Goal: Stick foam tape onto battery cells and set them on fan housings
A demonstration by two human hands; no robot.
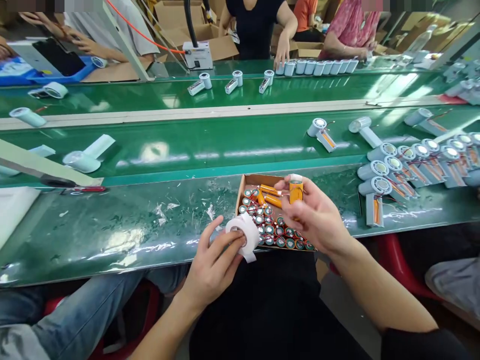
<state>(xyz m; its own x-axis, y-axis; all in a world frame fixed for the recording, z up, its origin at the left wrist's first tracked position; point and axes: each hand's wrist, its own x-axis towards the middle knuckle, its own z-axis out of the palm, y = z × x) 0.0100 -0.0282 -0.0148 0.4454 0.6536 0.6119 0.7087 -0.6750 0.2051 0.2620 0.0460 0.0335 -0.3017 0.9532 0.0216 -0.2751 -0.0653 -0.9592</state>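
Note:
My left hand grips a roll of white tape, its fingers pushed into the core and a loose tail hanging below. Raised over the cardboard box, my right hand pinches an orange battery cell with a white patch at its top. Beneath both hands stands the shallow cardboard box, packed with upright orange cells that have red and black wires. A few orange cells lie on their sides near its far end. Part of the box is hidden behind my right hand.
White cylinders with attached flat parts crowd the bench at right; others ride the green conveyor. Tape scraps litter the bench. A red-handled tool lies at left. Across the line, a person's hand touches a row of cylinders.

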